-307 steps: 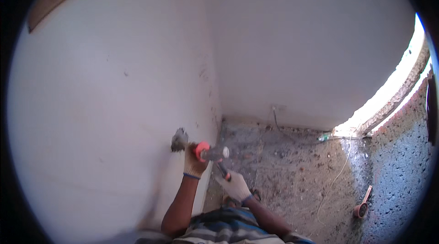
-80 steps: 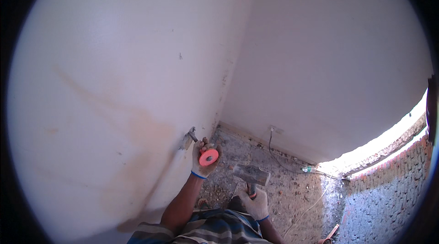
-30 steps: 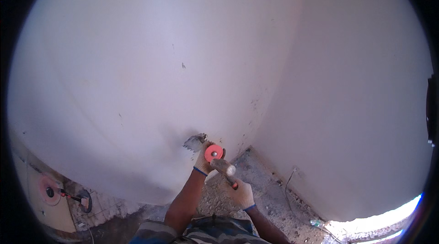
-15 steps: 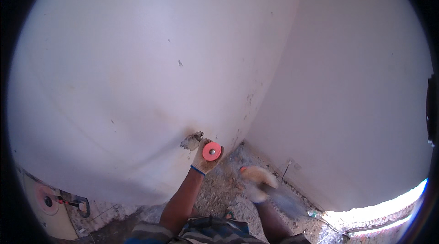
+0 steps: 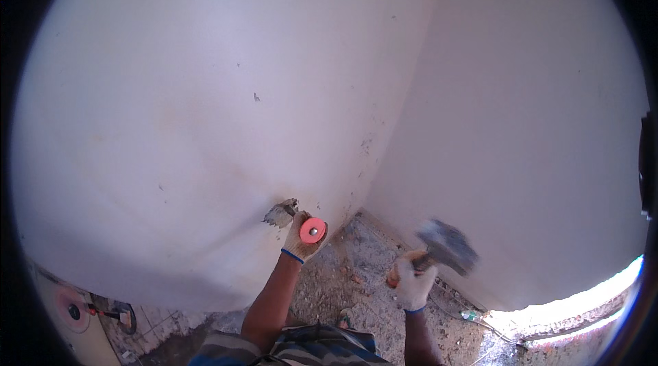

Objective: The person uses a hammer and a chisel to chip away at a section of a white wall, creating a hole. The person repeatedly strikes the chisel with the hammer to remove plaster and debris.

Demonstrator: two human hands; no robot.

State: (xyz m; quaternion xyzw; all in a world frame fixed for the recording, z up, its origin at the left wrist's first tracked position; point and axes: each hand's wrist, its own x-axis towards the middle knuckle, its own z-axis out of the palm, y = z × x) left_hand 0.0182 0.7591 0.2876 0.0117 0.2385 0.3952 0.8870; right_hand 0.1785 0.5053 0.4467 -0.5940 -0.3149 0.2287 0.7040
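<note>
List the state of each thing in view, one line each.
Left hand: gloved, closed around the chisel.
Chisel: coral round guard facing up, far end at the chipped patch.
Right hand: gloved, closed around the hammer's handle.
Hammer: held apart from the chisel, head blurred.
Left wall: chipped, marked.
Floor: strewn with debris.

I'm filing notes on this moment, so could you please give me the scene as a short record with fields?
Left hand: gloved, closed around a chisel with a round pink guard
Right hand: gloved, gripping a hammer, its head blurred
Hammer and chisel: apart
Wall: white, with a broken grey patch beside the chisel's far end; whether the tip touches is unclear
Floor: rough, strewn with debris
Lower right: small green object near a bright opening
</note>
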